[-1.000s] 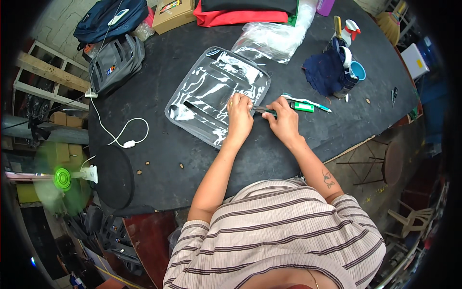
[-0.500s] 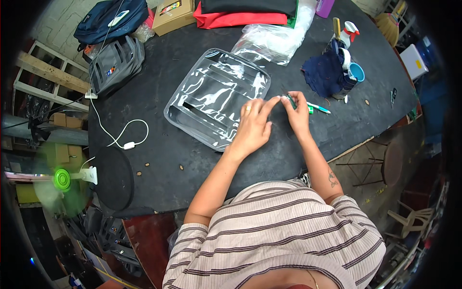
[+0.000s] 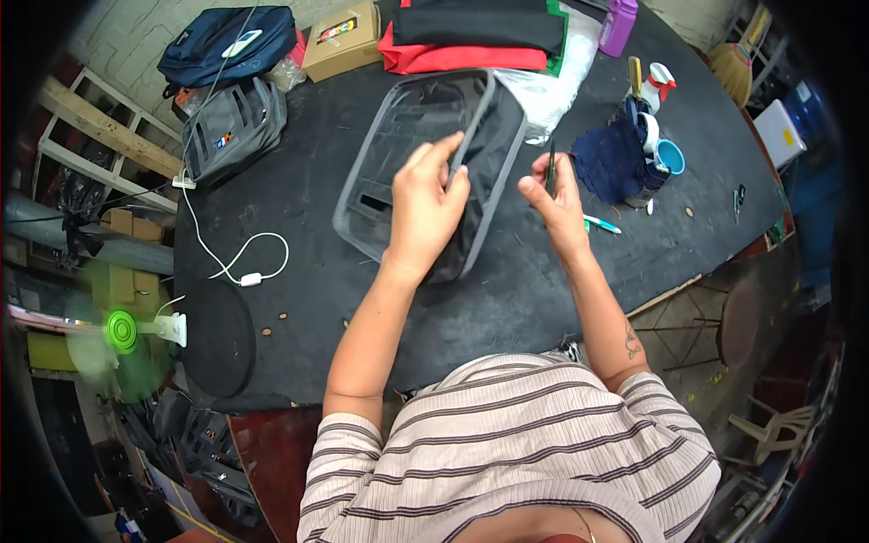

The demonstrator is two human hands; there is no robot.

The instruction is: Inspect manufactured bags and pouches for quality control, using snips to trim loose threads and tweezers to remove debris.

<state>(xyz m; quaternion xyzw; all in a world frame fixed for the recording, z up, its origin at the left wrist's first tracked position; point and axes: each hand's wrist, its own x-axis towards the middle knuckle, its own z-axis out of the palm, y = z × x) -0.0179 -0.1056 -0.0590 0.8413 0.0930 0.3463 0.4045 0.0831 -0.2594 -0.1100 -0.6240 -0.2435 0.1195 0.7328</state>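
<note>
Grey-trimmed case (image 3: 482,176) is tipped up now, so side's showing. Left hand (image 3: 425,208) pinches it, right hand (image 3: 561,201) grips a dark tool (image 3: 551,174).

1. The middle of the clear-topped grey case (image 3: 489,158) is covered by the left hand (image 3: 427,204); whether its rim is gripped cannot be told.
2. The dark slim tool (image 3: 551,176) is partly hidden by the fingers of the right hand (image 3: 559,197).
3. The white-and-blue stick (image 3: 604,224) is partly covered by the right wrist.
4. The green fan's blades (image 3: 95,306) are blurred.
5. The purple bottle (image 3: 617,29) is cut off by the upper edge.
</note>
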